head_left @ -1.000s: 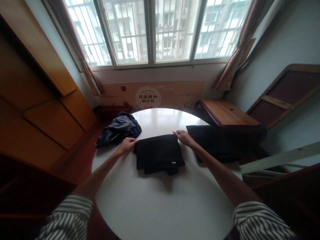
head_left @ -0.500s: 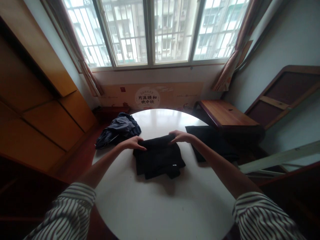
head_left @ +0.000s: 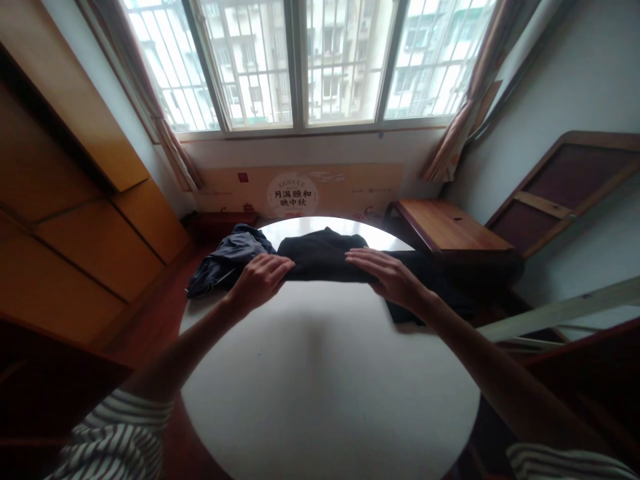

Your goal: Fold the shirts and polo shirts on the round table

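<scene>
A folded black garment (head_left: 323, 259) spans the gap between my hands, over the far half of the white round table (head_left: 320, 387). My left hand (head_left: 264, 275) grips its left end, fingers over the near edge and thumb out of sight. Its right end is in my right hand (head_left: 387, 270), whose fingers lie across the dark cloth. The near edge of the garment runs nearly straight from hand to hand. What kind of garment it is, I cannot tell.
Crumpled dark blue-grey clothing (head_left: 233, 260) lies at the table's left rim. Another black folded cloth (head_left: 425, 287) is at the right, partly behind my right forearm. Beyond the table stand a low wooden table (head_left: 453, 227) and a printed panel (head_left: 350, 187) below the window.
Both hands have swung the black garment up and away from me, turning it over. It was lower on the table, its near flaps and small white label showing; the label is now hidden.
</scene>
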`<control>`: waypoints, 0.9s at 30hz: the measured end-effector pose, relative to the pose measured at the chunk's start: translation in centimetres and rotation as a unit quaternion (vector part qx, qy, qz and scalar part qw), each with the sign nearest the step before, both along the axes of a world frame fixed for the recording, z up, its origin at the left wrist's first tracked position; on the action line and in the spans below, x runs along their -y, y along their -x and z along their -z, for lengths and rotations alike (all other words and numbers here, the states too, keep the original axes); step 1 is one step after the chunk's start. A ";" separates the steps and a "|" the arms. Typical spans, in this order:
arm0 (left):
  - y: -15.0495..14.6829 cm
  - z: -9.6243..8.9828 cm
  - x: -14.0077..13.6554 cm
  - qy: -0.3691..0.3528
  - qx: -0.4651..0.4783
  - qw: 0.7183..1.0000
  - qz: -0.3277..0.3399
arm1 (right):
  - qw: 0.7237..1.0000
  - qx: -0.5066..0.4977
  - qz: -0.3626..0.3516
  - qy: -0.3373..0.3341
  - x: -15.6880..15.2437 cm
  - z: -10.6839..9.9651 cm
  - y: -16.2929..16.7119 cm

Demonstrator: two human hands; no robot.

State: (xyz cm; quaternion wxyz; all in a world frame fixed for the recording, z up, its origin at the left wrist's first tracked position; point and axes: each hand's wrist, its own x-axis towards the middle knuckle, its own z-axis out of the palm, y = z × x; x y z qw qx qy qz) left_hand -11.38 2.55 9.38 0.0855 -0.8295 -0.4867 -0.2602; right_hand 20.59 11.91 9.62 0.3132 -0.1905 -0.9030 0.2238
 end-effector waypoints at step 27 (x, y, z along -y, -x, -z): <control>0.3 9.4 -2.6 0.200 0.288 0.933 -0.080 | 0.987 -0.002 0.112 0.115 -0.8 8.4 0.3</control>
